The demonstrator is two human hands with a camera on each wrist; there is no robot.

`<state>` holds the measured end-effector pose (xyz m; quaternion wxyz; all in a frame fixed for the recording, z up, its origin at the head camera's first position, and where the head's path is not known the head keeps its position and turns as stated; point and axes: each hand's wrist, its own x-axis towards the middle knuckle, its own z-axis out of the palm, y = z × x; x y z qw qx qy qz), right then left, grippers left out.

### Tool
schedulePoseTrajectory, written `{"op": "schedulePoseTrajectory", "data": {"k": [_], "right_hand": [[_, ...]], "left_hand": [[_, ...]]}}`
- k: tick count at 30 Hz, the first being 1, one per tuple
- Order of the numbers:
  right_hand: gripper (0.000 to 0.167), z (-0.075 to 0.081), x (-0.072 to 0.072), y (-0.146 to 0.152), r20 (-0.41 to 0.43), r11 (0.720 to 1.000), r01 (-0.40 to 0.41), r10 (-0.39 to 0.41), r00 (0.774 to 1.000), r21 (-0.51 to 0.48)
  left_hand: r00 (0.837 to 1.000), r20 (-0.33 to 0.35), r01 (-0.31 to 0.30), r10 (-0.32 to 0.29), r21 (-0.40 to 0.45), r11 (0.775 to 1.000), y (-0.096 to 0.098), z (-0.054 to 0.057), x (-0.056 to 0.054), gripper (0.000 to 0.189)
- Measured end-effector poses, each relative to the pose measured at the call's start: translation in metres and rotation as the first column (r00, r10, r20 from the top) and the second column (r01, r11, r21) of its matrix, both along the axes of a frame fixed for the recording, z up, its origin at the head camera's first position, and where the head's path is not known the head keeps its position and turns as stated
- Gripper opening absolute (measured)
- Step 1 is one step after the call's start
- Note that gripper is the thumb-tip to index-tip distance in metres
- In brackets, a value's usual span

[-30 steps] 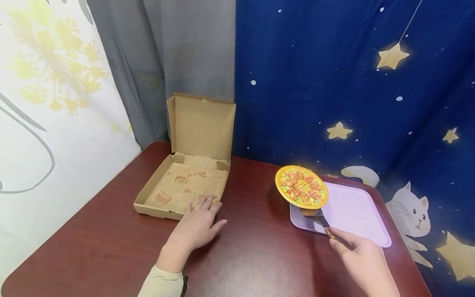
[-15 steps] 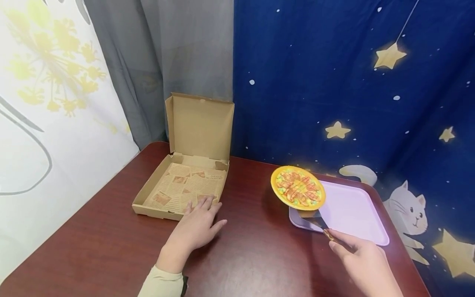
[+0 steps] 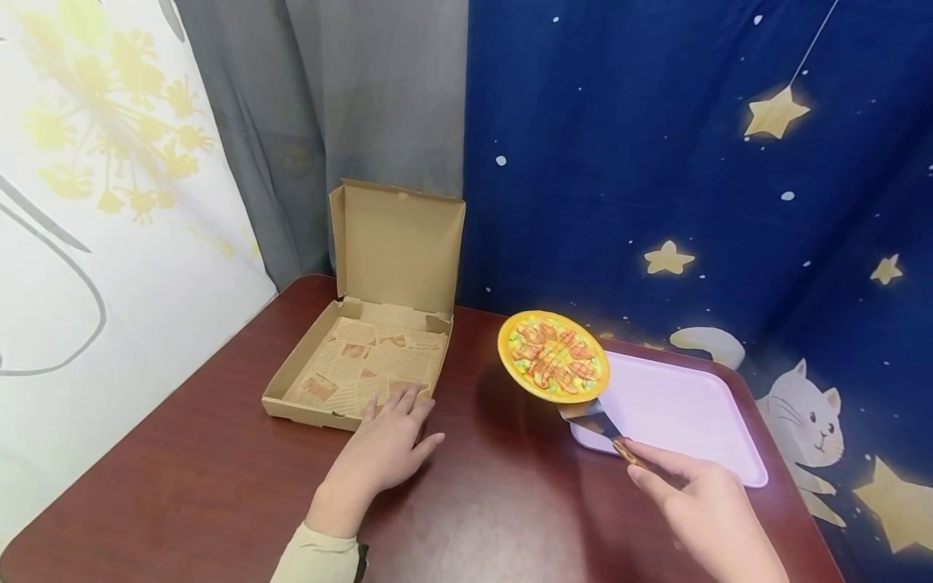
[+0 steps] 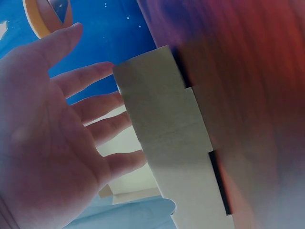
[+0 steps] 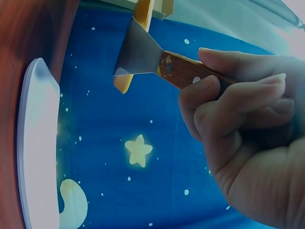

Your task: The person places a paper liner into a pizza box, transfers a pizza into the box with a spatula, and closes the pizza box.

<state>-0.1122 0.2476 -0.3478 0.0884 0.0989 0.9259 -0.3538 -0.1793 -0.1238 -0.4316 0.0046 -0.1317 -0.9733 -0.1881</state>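
In the head view my right hand [image 3: 703, 498] grips the wooden handle of a spatula [image 3: 598, 423]. A small pizza [image 3: 554, 356] with a yellow rim rides on its blade, raised above the table and slightly tilted. The right wrist view shows the metal blade [image 5: 138, 50] under the pizza, with fingers curled round the handle [image 5: 183, 70]. To the left stands a cardboard pizza box [image 3: 401, 251], lid up and printed paper lining [image 3: 364, 364] inside. My left hand [image 3: 382, 445] rests with spread fingers at the box's front right corner, fingertips at the wall's edge [image 4: 157, 119] in the left wrist view.
A lilac tray [image 3: 678, 405] lies on the dark red table [image 3: 466, 502], to the right and partly behind the pizza and spatula. Behind the table hang a grey curtain [image 3: 394, 97] and a blue star-patterned curtain [image 3: 583, 202].
My right hand has moved left with the spatula and pizza, bringing the pizza from over the tray's left end nearer the box. The left hand and box have stayed put.
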Motion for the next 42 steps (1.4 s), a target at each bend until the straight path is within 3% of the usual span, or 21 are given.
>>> {"op": "schedulePoseTrajectory", "data": {"k": [11, 17, 26, 42], "right_hand": [[0.039, -0.003, 0.000, -0.007, -0.101, 0.999, -0.039, 0.037, 0.994, -0.017], [0.038, -0.004, 0.001, -0.009, -0.107, 0.999, -0.039, 0.037, 0.994, -0.023], [0.036, -0.005, 0.000, -0.014, -0.120, 0.998, -0.054, 0.048, 0.992, -0.044], [0.034, -0.005, -0.005, -0.015, -0.141, 0.996, -0.070, 0.063, 0.988, -0.047]], "left_hand": [[1.000, -0.005, 0.005, -0.005, -0.005, 1.000, 0.002, 0.003, 0.006, 0.056], [1.000, -0.016, 0.020, -0.019, 0.004, 1.000, 0.002, 0.007, 0.008, 0.055], [1.000, -0.004, 0.014, -0.014, 0.004, 1.000, -0.001, 0.004, 0.010, 0.054], [1.000, -0.009, 0.022, -0.022, 0.001, 1.000, 0.000, 0.009, 0.009, 0.053]]}}
